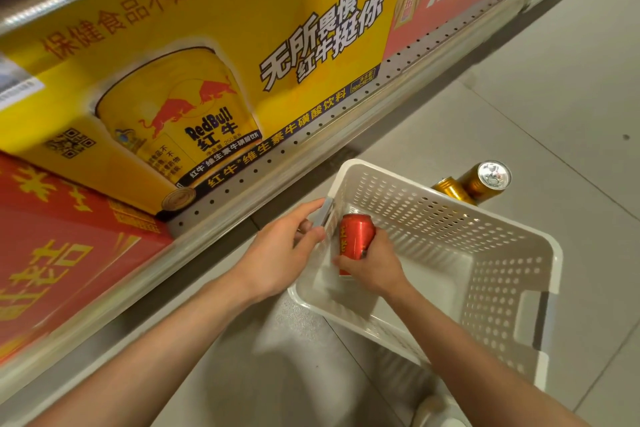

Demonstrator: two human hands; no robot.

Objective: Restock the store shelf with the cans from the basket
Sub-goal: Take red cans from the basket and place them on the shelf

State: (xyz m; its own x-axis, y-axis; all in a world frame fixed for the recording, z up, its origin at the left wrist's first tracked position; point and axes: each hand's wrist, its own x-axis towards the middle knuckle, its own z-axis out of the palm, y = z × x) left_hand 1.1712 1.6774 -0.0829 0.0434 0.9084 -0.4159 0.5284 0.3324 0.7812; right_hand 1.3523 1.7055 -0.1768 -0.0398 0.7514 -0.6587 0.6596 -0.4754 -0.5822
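Right hand [372, 269] gripping cylindrical red can [356, 236], perforated basket [491, 253]

Red can [356, 236] upright inside white perforated basket [512, 253]; 2 gold cans [479, 184] behind.

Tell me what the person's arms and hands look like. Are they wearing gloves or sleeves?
No gloves and no sleeves in view. Both forearms are bare right up to the picture's edge. The left hand and the right hand are bare too, with no watch, bracelet or ring that shows.

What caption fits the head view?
Right hand grips red can inside white basket; left hand holds its rim.
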